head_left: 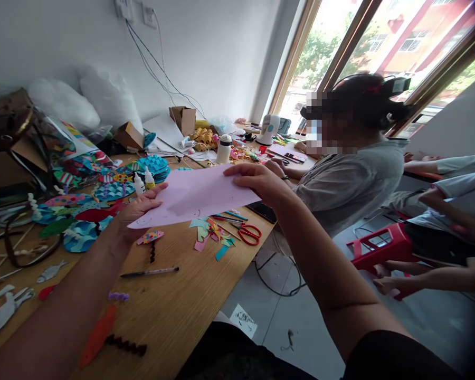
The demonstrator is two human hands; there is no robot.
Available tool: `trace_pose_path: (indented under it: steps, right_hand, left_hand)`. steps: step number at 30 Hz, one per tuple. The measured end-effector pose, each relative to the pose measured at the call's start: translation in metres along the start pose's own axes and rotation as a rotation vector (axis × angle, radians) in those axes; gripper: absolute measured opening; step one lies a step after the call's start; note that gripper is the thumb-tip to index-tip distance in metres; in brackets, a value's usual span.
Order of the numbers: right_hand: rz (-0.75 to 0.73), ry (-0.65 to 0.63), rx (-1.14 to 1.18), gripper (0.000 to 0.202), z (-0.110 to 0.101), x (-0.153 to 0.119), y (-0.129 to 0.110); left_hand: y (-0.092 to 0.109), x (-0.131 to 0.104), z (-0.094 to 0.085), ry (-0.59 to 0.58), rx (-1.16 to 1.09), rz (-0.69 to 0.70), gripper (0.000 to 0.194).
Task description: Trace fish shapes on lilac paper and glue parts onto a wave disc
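A pale purple sheet of paper [198, 191] is held up above the wooden table, with a few small dark marks along its near edge. My left hand [142, 208] grips its left end, thumb and fingers on either side. At the upper right corner my right hand [257, 179] pinches the sheet. Beneath and beyond the paper lie coloured paper scraps [214, 235], red-handled scissors [249, 234] and a pen [150, 272]. A small pink spotted paper fish [150, 237] lies just below my left hand.
Two glue bottles [139, 183], blue paper pieces [80, 236] and an orange paper shape [98, 335] are on the table [174, 316]. A person in a grey shirt [352, 174] sits at the right. Other people are beside a red stool [383, 245].
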State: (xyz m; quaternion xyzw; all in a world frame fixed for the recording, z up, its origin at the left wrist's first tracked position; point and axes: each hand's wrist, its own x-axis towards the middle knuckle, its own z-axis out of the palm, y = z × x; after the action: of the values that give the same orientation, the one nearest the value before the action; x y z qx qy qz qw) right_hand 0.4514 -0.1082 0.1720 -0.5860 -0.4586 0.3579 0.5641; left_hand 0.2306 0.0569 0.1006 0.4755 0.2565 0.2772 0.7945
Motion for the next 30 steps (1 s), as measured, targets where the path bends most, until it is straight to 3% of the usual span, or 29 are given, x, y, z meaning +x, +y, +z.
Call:
trace_pose_path:
  steps: [4,7,9,12,16,22,26,30]
  right_hand:
    - [-0.147,0.205,0.007,0.032,-0.010,0.011,0.014]
    - [-0.096,0.409,-0.269,0.035,-0.024,0.024,0.053]
    - [0.117,0.354,-0.752,0.030,-0.033,0.032,0.086]
    - [0.261,0.279,-0.936,0.012,-0.043,0.040,0.131]
    - [0.396,0.223,-1.059,0.012,-0.048,0.047,0.166]
    - [0.420,0.247,-1.086,0.011,-0.051,0.055,0.183]
    - [0.352,0.454,-1.021,0.009,-0.059,0.048,0.181]
    - [0.248,0.715,-0.873,0.013,-0.080,0.029,0.171]
  left_hand:
    - [0.012,0.008,0.014,0.059,-0.008,0.095,0.058]
    - [0.016,0.009,0.023,0.111,-0.048,0.216,0.059]
    - [0.017,0.009,0.027,0.143,-0.073,0.280,0.058]
    - [0.019,0.011,0.030,0.178,-0.087,0.342,0.057]
    - [0.024,0.016,0.033,0.212,-0.069,0.412,0.058]
    - [0.027,0.026,0.043,0.179,-0.085,0.480,0.057]
    - [0.013,0.024,0.054,0.178,-0.100,0.467,0.054]
    - [-0.020,0.015,0.062,0.223,-0.140,0.388,0.049]
